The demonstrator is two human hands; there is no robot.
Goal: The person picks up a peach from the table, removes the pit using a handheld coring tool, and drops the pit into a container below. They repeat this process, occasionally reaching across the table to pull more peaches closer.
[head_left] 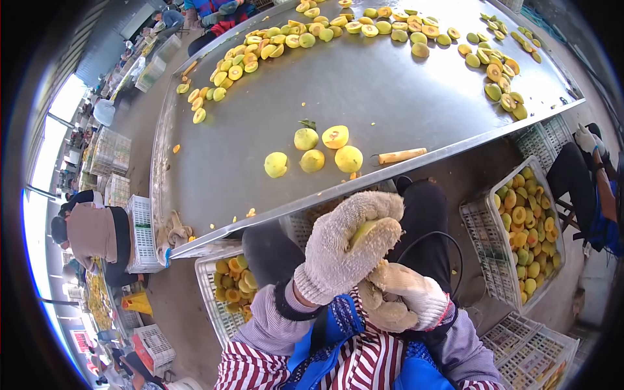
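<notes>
My left hand (348, 237), in a knitted work glove, is raised over my lap with its fingers curled around a yellow-green peach (365, 229), of which only a small part shows. Just below and to the right, my right hand (403, 296), gloved too, has its fingers folded in; whatever they hold is hidden. Ahead on the metal table (240, 156), close to its front edge, sits a small group of peaches (312, 160), some showing cut faces. Beside them lies a wooden-handled tool (403, 156) with a thin wire end.
Peach halves (260, 49) spread along the table's far side, with another cluster (500, 78) at right. Crates of peaches stand on the floor to my left (231, 286) and right (526, 227). An emptier-looking crate (530, 344) is at lower right. Other people sit or bend nearby.
</notes>
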